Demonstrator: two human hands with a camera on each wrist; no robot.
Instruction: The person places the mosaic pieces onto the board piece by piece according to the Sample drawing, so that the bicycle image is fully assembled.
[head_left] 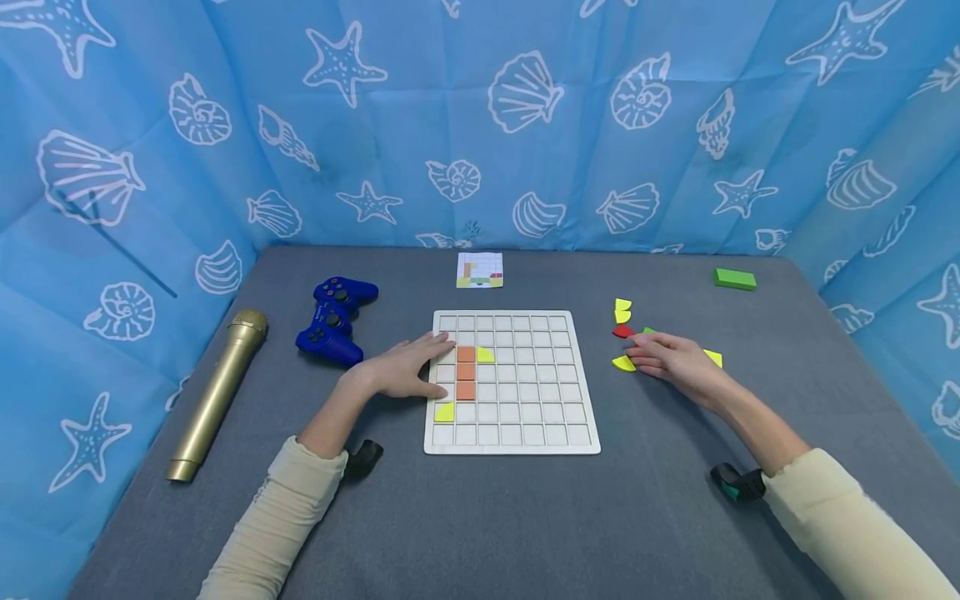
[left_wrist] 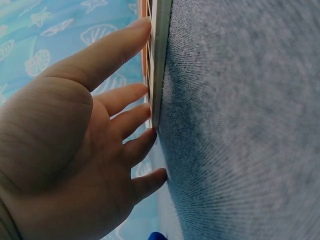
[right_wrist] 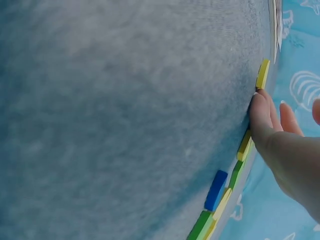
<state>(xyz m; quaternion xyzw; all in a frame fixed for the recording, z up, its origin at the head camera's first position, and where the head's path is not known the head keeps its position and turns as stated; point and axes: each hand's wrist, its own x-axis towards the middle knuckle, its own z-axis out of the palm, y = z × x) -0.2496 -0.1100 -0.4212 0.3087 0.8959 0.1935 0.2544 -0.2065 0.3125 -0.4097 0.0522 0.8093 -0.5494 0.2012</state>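
Observation:
A white gridded board [head_left: 510, 433] lies on the grey table. Three orange square tiles [head_left: 466, 372] stand in a column on it, with a yellow quarter-round tile [head_left: 485, 355] beside the top one and another yellow tile [head_left: 444, 412] lower left. My left hand [head_left: 401, 367], fingers spread, touches the board's left edge; the left wrist view shows its palm [left_wrist: 95, 135]. To the right, my right hand [head_left: 675, 367] reaches down among loose tiles, fingertips at the table beside a red tile [head_left: 622, 332] and a yellow tile [head_left: 623, 363]. Nothing shows held; its palm side is partly hidden.
A small printed pattern card [head_left: 480, 271] lies behind the board. On the left are a blue game controller [head_left: 335, 323] and a gold microphone [head_left: 219, 396]. A green block [head_left: 735, 279] sits back right. A blue tile [right_wrist: 215, 190] and several others appear in the right wrist view.

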